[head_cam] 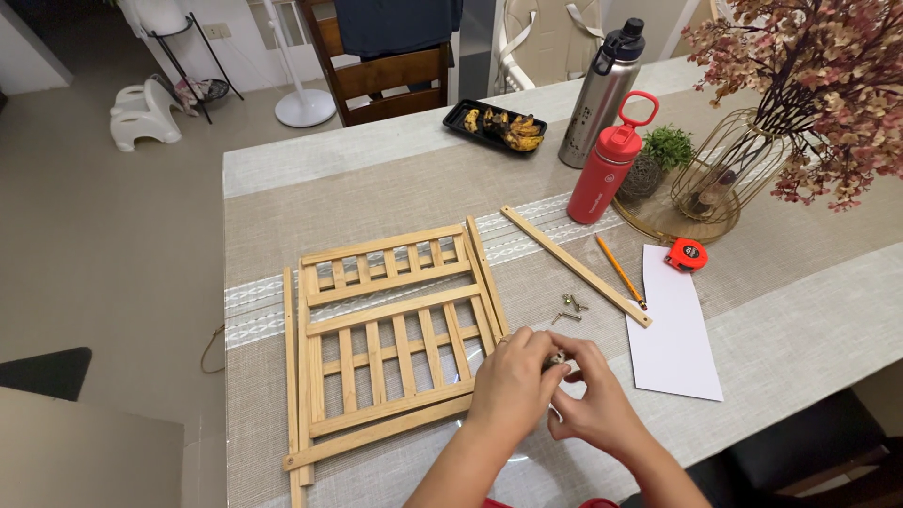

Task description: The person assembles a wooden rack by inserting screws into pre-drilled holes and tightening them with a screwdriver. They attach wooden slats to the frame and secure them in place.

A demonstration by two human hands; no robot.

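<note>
Your left hand (513, 381) and right hand (588, 400) meet at the near edge of the table (790, 339), fingers closed together over a small metal fastener (556, 357). Only a dark sliver of it shows between the fingertips; both hands pinch it, but which one carries the hold cannot be told, and its long axis is hidden.

From that pinch, the nearest part is the stack of slatted wooden panels (390, 348). It lies directly to the left of your hands and runs away from you. Your left hand sits just beside its right rail, at the near right corner, possibly touching it. The rails run roughly away from you, tilted slightly rightward at the far end; the slats cross them. The left hand is the nearer one to the panels; the right hand is apart from them.

Beyond the pinch, a little further from you and slightly right, lie the loose screws (570, 308), near the hands but not touching them. They lie between the panels' right rail and a single wooden strip (574, 265). That strip runs diagonally, its far end to the left and its near end to the right, close to a sheet of white paper (675, 329).

A pencil (619, 270) lies just beyond the strip, nearly parallel to it, its tip near the paper's far-left corner. An orange tape measure (688, 254) sits at the paper's far edge. Further back stand a red bottle (607, 169) and a steel bottle (602, 94), well apart from your hands.
</note>
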